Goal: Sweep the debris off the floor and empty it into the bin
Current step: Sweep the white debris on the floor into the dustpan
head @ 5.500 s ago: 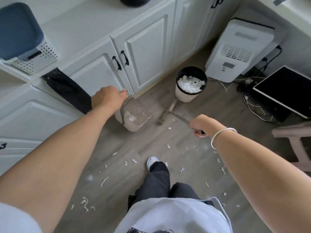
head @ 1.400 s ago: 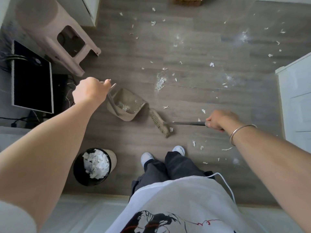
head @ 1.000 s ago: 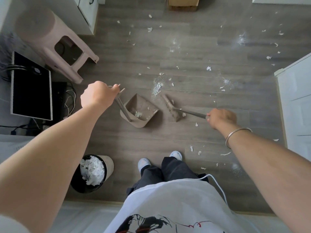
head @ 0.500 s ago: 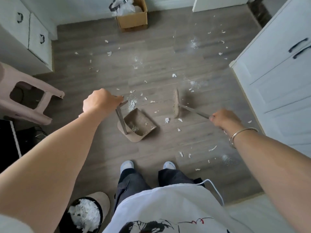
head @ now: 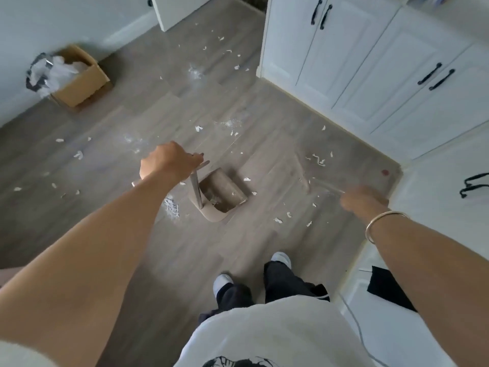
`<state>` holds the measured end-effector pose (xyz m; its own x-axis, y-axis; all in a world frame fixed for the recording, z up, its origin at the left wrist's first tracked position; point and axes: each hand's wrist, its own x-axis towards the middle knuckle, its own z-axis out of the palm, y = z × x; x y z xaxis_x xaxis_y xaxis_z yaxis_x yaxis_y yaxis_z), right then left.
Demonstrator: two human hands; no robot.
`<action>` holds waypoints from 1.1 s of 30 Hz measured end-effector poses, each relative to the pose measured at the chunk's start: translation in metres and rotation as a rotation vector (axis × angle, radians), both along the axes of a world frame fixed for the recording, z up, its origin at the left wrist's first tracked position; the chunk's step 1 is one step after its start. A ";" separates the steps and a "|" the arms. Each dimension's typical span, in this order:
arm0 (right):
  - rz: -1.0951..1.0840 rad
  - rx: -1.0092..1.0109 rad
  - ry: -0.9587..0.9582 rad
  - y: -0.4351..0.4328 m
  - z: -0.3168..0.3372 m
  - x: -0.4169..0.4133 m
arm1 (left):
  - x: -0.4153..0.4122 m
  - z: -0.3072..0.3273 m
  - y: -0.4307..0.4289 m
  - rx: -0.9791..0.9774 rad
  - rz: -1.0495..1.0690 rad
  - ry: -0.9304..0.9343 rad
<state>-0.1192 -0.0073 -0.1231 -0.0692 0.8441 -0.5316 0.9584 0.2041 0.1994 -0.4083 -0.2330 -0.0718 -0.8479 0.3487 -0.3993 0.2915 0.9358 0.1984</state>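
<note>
Beige dustpan (head: 225, 186) sits on the grey wood-look floor (head: 225, 247), its mouth facing away from the person and a few white scraps inside. The left hand (head: 169, 162) is clenched around the top of the pan's upright metal handle (head: 196, 192), fingers fully wrapped. The right hand (head: 362, 200), smeared by blur, is closed around the thin broom handle (head: 328, 188). The broom head (head: 304, 178) is a faint streak right of the pan; whether it touches the floor I cannot tell. White debris (head: 172, 206) lies scattered around the pan, heaped densest just to its left, with more bits toward the white cabinets (head: 370, 75).
</note>
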 end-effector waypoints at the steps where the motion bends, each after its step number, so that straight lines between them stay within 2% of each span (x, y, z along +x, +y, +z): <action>1: -0.042 0.033 0.000 -0.003 -0.003 0.013 | 0.002 -0.001 0.006 -0.004 -0.023 0.011; 7: -0.213 0.023 -0.056 -0.006 -0.007 0.068 | 0.024 -0.005 0.044 0.020 -0.133 0.025; 12: -0.345 -0.018 0.024 0.004 -0.015 0.109 | 0.052 -0.007 0.078 0.023 -0.195 0.047; 21: -0.409 -0.041 0.090 0.051 -0.043 0.159 | 0.092 -0.022 0.129 0.022 -0.195 0.089; 26: -0.406 -0.021 0.102 0.103 -0.056 0.168 | 0.112 -0.036 0.169 -0.035 -0.247 0.138; 33: -0.412 -0.088 0.178 0.129 -0.080 0.166 | 0.116 -0.046 0.187 -0.058 -0.245 0.152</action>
